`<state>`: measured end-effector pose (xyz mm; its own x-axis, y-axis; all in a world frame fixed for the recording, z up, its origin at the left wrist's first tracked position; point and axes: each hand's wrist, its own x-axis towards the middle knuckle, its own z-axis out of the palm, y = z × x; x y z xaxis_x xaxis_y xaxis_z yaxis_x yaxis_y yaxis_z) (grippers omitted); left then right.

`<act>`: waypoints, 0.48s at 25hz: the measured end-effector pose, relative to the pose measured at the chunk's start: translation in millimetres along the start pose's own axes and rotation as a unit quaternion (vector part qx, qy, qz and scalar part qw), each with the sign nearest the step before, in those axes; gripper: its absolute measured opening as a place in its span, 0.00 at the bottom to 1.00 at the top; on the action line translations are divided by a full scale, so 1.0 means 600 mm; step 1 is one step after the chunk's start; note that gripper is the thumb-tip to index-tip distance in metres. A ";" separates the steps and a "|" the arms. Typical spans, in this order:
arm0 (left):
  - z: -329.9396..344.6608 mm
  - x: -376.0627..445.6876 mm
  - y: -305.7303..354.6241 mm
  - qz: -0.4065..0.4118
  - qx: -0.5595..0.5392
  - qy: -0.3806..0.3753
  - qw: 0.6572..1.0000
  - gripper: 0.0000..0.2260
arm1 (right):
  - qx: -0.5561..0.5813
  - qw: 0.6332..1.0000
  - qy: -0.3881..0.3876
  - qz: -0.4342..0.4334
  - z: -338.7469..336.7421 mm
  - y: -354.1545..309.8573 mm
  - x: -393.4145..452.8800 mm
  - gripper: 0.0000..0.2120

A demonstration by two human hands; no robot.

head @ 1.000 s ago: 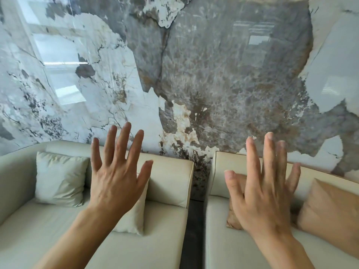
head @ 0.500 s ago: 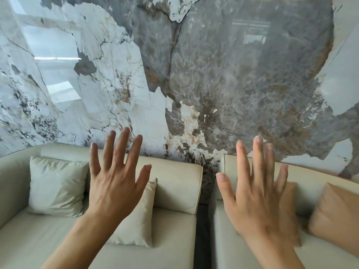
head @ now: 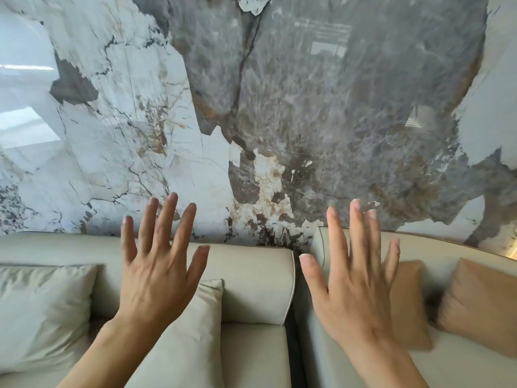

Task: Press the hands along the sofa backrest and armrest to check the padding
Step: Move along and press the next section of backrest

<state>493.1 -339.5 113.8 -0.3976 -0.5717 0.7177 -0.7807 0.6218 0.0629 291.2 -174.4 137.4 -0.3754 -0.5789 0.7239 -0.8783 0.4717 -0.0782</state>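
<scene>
Two cream sofa sections stand side by side against a marble wall. My left hand (head: 158, 266) is raised, fingers spread, in front of the left section's backrest (head: 251, 278). My right hand (head: 355, 278) is raised the same way in front of the right section's backrest (head: 436, 247). Both hands hold nothing, and I cannot tell whether either one touches the padding. No armrest shows clearly.
Two cream cushions (head: 42, 312) (head: 193, 331) lean on the left section's seat. Two tan cushions (head: 481, 303) (head: 411, 301) lean on the right one. A dark gap (head: 293, 345) separates the sections. The glossy marble wall (head: 307, 107) rises right behind the backrests.
The view has closed in on the sofas, so the backrests look larger and nearer. Both hands stay raised and spread, now level with the backrest tops.
</scene>
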 end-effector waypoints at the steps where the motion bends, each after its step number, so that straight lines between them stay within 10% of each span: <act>1: 0.017 0.005 0.004 0.004 -0.010 -0.007 1.000 0.28 | -0.006 1.000 -0.004 0.005 0.010 0.005 0.003 0.33; 12: 0.286 0.076 0.068 -0.013 -0.035 -0.123 0.992 0.29 | 0.030 0.997 -0.071 -0.012 0.269 0.139 0.123 0.33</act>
<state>360.4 -432.3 30.2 -0.4909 -0.6958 0.5243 -0.7596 0.6365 0.1336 142.2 -285.0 73.5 -0.3880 -0.6806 0.6215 -0.9023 0.4181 -0.1053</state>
